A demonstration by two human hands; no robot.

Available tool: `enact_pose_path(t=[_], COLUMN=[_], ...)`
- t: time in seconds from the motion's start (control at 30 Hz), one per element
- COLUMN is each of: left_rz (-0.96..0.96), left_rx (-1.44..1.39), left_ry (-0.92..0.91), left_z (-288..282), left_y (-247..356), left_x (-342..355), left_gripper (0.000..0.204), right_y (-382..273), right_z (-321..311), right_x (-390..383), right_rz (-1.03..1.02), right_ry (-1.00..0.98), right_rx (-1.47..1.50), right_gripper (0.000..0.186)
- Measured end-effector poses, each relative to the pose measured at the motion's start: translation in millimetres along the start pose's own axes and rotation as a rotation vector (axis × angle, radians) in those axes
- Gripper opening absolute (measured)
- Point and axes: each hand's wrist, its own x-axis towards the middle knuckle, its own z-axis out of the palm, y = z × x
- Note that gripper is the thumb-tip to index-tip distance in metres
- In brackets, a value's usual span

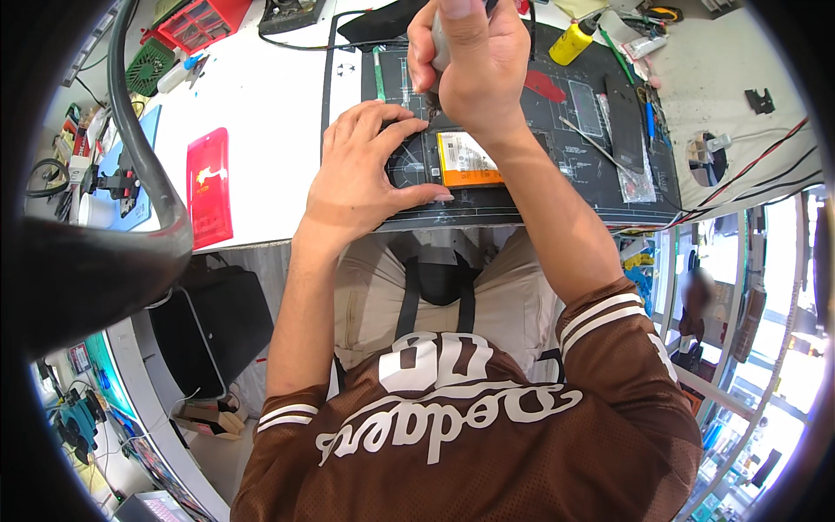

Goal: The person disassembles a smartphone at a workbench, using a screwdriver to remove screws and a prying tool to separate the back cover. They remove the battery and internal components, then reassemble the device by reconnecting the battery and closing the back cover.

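Observation:
An opened phone [409, 163] lies on the dark work mat [487, 213], with its battery [470, 158] exposed, white-labelled with orange and yellow edges. My left hand [361, 161] grips the phone's left end, thumb along the near edge and forefinger across the far side. Above that end, my right hand [483, 74] is closed round a grey-handled tool [441, 48] held upright, its dark tip down by my left fingertips. The tool's kind is unclear, as my fingers cover much of it. My right forearm hides the phone's right part.
A red pouch [209, 187] lies at left on the white table, near a thick black arm [130, 130]. Right of my hands are a yellow bottle [572, 43], a thin metal tool [596, 143] and a black strip [624, 126]. Cables [739, 187] cross the right edge.

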Motion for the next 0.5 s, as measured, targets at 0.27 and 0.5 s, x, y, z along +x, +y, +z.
enact_pose_path(t=[0.27, 0.5], left_rz=[0.0, -0.006], left_rx=[-0.012, -0.011], left_ry=[0.003, 0.01], left_z=[1.3, 0.0], left_y=[-0.8, 1.9], left_x=[-0.6, -0.5], left_gripper=[0.08, 0.078], right_y=[-1.9, -22.9], right_z=[1.7, -3.2], right_x=[-1.1, 2.9], right_rz=[0.045, -0.06], right_ry=[-0.009, 0.061], right_rx=[0.016, 0.097], right_gripper=[0.037, 0.049])
